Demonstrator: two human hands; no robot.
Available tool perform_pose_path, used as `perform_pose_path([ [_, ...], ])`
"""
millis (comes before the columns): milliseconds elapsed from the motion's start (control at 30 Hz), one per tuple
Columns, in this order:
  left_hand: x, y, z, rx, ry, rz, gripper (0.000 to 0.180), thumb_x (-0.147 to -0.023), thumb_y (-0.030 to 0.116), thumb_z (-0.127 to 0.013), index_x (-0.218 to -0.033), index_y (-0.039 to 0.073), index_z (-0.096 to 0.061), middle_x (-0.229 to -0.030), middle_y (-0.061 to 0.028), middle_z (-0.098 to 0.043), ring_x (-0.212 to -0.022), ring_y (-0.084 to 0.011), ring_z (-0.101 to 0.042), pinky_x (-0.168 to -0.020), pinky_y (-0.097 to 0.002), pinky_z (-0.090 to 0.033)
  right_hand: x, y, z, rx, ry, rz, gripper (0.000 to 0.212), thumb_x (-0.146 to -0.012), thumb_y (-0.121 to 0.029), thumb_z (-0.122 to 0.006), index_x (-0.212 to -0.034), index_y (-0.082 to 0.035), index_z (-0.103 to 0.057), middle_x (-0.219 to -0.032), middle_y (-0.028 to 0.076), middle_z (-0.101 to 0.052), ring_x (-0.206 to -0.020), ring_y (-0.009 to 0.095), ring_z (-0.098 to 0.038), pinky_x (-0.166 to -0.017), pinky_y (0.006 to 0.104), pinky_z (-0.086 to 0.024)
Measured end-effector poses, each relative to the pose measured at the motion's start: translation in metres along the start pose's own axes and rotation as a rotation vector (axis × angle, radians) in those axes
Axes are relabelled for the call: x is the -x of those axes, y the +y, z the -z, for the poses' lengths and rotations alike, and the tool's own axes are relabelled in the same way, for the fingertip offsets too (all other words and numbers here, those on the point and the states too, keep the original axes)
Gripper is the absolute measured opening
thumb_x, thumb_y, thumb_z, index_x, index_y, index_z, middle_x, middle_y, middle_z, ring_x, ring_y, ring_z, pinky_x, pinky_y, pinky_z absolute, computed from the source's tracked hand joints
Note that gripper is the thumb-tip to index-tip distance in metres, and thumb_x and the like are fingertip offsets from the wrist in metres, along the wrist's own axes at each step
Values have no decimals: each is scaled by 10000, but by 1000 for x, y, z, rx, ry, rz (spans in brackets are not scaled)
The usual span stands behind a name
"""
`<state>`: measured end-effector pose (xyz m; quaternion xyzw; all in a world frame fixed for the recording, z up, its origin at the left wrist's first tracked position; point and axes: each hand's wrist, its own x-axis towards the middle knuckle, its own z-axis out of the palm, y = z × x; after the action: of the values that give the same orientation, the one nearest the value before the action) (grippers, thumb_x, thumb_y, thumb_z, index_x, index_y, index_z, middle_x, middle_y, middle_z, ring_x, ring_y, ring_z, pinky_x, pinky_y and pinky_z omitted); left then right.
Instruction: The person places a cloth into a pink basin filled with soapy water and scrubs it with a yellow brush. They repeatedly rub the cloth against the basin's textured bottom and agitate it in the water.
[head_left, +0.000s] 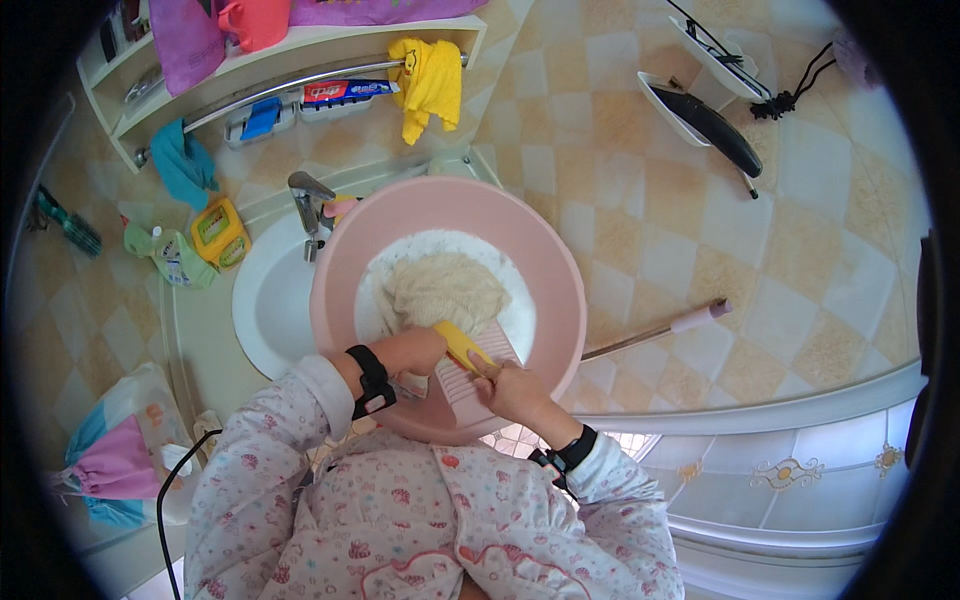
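A large pink basin [553, 270] holds white suds and a wet, bunched beige cloth [445, 288]. A pale pink ribbed washboard [462, 395] leans inside it on the near side. Over the washboard, a yellow bar of soap [462, 346] lies slantwise between my two hands. My left hand [422, 350] is closed at its upper left end, close to the cloth; its fingertips are hidden. The thumb and fingers of my right hand [518, 392] grip the lower right end.
The basin partly covers a white sink [272, 300] with a metal faucet [310, 205]. Left of them stand a yellow container [220, 235] and a green-and-clear pouch [170, 258]. A shelf with a rail [290, 92] hangs above. A pink-handled stick [700, 317] sticks out to the right.
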<state>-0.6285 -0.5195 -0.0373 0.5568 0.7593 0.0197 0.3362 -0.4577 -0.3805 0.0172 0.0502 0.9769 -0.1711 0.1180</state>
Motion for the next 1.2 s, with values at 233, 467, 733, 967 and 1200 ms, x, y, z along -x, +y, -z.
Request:
perform_pose_path([
  [233,10,-1,9,-22,-212,-279,113,-619,83,-624,-710,18,-638,-686,-158,-610,-625,-323,-587,-559,-413,-448,-43,10,34,142,90,-179,436,-884,-292,-452,-1302,-170,-440,-820,234,-599,-642,382,-601,-600,478,-499],
  [467,20,8,-1,-74,-138,-413,140,-607,111,-683,-670,10,-610,-659,-167,-584,-623,-298,-575,-546,-405,-428,-14,-11,28,89,-40,54,426,-894,-308,-444,-1311,-220,-444,-842,234,-586,-657,377,-602,-600,472,-499],
  [733,44,-18,18,47,-202,-358,133,-562,78,-636,-658,-5,-597,-616,-184,-562,-557,-326,-540,-520,-414,-398,-40,2,30,122,32,-146,415,-896,-321,-438,-1297,-216,-465,-859,234,-578,-663,359,-605,-592,458,-499],
  [967,31,3,18,-23,-233,-436,111,-652,98,-647,-672,13,-578,-610,-118,-573,-554,-249,-539,-516,-369,-403,-36,-1,23,103,95,-229,435,-895,-335,-450,-1314,-216,-443,-865,212,-600,-777,340,-626,-675,439,-511],
  [1200,12,-15,50,872,-85,-1,293,-801,287,-612,-685,19,-584,-620,-71,-570,-564,-153,-555,-509,-307,-436,-53,10,5,-273,97,-299,463,-859,-307,-497,-1254,-69,-449,-943,263,-602,-843,385,-604,-732,445,-486],
])
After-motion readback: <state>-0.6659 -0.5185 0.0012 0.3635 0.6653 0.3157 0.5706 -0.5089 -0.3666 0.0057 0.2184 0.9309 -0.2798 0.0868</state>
